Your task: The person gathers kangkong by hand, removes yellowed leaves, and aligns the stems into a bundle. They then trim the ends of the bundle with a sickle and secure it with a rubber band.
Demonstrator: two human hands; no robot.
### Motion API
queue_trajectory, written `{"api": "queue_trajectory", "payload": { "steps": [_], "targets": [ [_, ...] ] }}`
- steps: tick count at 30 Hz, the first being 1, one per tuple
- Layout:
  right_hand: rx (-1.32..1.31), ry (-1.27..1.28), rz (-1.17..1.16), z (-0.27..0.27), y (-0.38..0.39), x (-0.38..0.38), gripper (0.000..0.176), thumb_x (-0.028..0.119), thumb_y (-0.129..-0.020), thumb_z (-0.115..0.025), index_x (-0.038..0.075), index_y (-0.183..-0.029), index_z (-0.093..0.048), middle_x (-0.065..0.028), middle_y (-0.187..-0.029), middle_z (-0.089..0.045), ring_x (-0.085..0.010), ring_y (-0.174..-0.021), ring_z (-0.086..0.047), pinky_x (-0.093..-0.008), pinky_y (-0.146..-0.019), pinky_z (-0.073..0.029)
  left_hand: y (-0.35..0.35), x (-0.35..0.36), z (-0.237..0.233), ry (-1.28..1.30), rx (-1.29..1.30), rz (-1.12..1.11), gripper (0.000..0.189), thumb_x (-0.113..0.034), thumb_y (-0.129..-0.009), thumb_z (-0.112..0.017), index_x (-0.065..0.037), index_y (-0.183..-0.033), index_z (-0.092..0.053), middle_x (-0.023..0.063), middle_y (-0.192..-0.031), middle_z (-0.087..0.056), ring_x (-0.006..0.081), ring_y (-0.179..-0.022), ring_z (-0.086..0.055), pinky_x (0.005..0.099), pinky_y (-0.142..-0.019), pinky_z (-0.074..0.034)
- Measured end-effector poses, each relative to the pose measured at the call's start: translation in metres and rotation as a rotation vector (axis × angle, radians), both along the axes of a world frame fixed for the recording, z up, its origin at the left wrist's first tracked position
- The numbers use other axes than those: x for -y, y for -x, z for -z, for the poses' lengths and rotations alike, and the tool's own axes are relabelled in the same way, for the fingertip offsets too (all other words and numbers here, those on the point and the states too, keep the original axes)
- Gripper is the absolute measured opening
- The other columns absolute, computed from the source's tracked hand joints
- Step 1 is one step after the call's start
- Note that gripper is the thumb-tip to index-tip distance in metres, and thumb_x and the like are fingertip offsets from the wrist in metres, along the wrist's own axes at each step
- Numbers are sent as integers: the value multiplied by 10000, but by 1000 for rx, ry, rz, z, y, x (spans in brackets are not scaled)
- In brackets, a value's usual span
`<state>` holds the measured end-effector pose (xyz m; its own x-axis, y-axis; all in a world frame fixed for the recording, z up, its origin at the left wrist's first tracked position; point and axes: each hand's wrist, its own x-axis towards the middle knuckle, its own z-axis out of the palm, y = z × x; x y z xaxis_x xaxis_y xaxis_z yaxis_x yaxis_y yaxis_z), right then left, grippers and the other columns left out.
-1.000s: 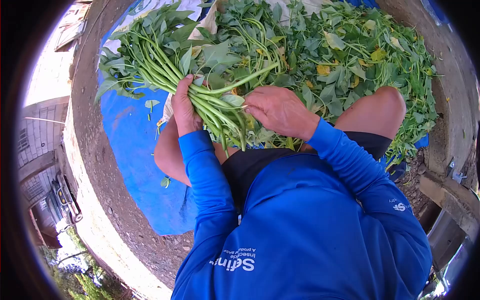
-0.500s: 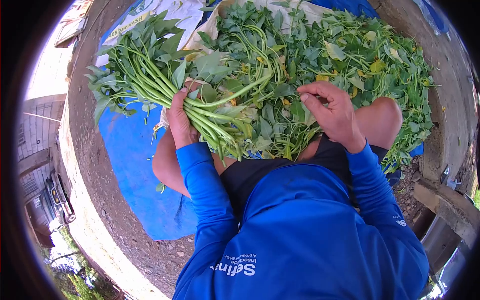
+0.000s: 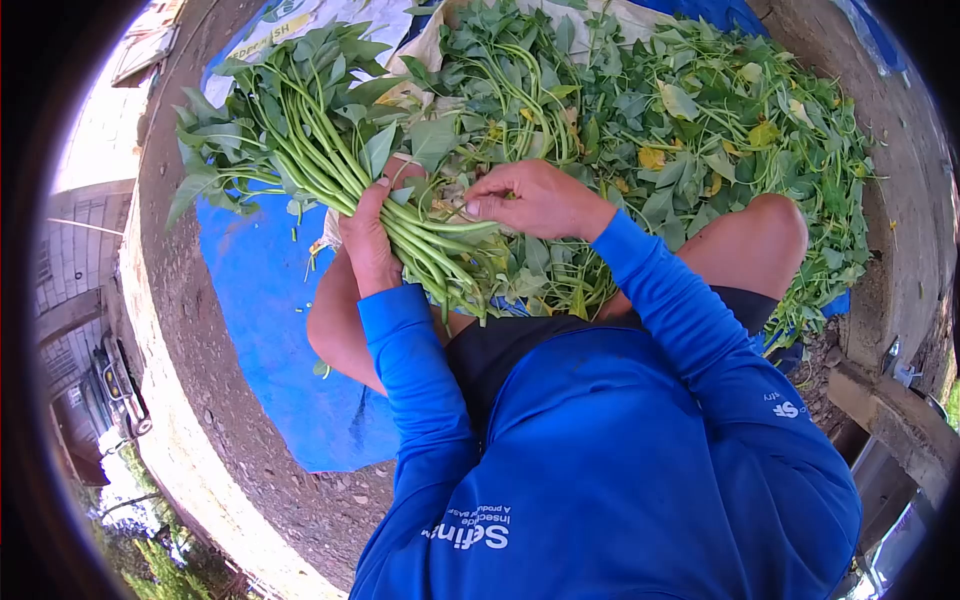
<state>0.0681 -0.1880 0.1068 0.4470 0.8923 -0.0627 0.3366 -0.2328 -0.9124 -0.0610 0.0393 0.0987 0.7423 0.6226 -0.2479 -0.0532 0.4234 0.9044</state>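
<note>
Inward toward nine o'clock, the right hand (image 3: 545,203) has moved back beside the bundle of green stems (image 3: 325,160), fingertips narrowed, any hold unclear. Nearer, the left hand (image 3: 369,243) grips it, leaves (image 3: 218,135) toward ten, stem ends (image 3: 464,290) toward four.

A long-sleeved blue shirt (image 3: 620,470) with white "Sefina" lettering and black shorts (image 3: 500,340).

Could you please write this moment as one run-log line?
Left hand: gripping stem bundle | right hand: fingers beside bundle, contact unclear | leafy pile: ahead and right | blue tarp: on ground, left
</note>
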Motion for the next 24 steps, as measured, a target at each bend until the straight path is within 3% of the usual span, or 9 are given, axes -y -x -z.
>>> {"api": "queue_trajectory", "payload": {
  "steps": [3, 4, 8, 11, 15, 18, 20, 21, 24],
  "targets": [
    [388, 194, -63, -7, 22, 6, 268, 286, -1043, -689, 54, -1094, -814, -171, -1017, -779, -371, -985, -739, -465, -877, -583, -7, 2, 3, -49, 33, -105, 436, -84, -951, -663, 145, -1321, -645, 266, -1239, -747, 346, -1051, -783, 412, -878, -688],
    [353, 87, -1, -3, 33, 7, 261, 285, -1040, -683, 53, -1060, -801, -170, -927, -759, -422, -909, -710, -499, -803, -566, -13, 2, 7, -65, 69, -143, 397, -69, -947, -678, 149, -1279, -665, 262, -1209, -750, 327, -1014, -785, 412, -847, -691],
    [6, 21, 90, 16, 82, 7, 302, 320, -1055, -670, 51, -1131, -785, -219, -911, -736, -433, -840, -715, -518, -752, -548, -26, 11, 15, -120, 77, -265, 365, -71, -962, -675, 167, -1236, -652, 239, -1086, -755, 306, -855, -773, 409, -737, -685],
    [-45, 54, 139, 20, 75, 13, 322, 329, -1046, -694, 34, -1154, -770, -220, -871, -725, -429, -820, -715, -512, -756, -554, -26, 18, 8, -55, 124, -271, 346, -74, -960, -678, 160, -1215, -657, 228, -1034, -751, 295, -802, -764, 404, -695, -673],
    [451, 121, 130, -43, 80, 40, 322, 256, -1020, -711, 61, -1274, -742, -132, -1094, -754, -394, -976, -716, -509, -808, -564, -16, 0, 13, 2, 110, -218, 283, -11, -939, -662, 101, -1199, -684, 196, -1001, -767, 272, -798, -758, 389, -733, -668],
    [612, -277, 397, -95, 48, 27, 351, 179, -970, -728, 63, -1301, -723, -95, -1204, -734, -346, -1094, -687, -500, -901, -546, -11, 3, -4, 59, 101, -201, 308, -33, -938, -669, 104, -1213, -675, 195, -1004, -769, 265, -815, -761, 387, -731, -658],
    [702, -248, 162, -114, 38, 15, 366, 145, -953, -718, 65, -1310, -717, -110, -1239, -722, -333, -1159, -655, -504, -970, -517, -14, 10, -6, 71, 111, -162, 313, -45, -938, -677, 93, -1218, -678, 185, -993, -765, 257, -832, -761, 383, -724, -653],
    [751, -237, 50, -120, 33, 5, 376, 128, -944, -713, 66, -1315, -714, -118, -1257, -716, -326, -1191, -640, -506, -1005, -502, -12, 8, 1, 37, 117, -93, 378, -40, -951, -650, 108, -1299, -650, 180, -1158, -755, 285, -1029, -765, 400, -905, -655],
    [1098, -88, 87, -80, 19, -16, 369, 168, -961, -667, 136, -1322, -737, -110, -1406, -675, -292, -1270, -595, -522, -1013, -466, -15, 14, 10, -8, 91, -79, 401, -15, -936, -648, 91, -1323, -632, 167, -1167, -753, 264, -1000, -764, 383, -880, -657]
  ]
}}
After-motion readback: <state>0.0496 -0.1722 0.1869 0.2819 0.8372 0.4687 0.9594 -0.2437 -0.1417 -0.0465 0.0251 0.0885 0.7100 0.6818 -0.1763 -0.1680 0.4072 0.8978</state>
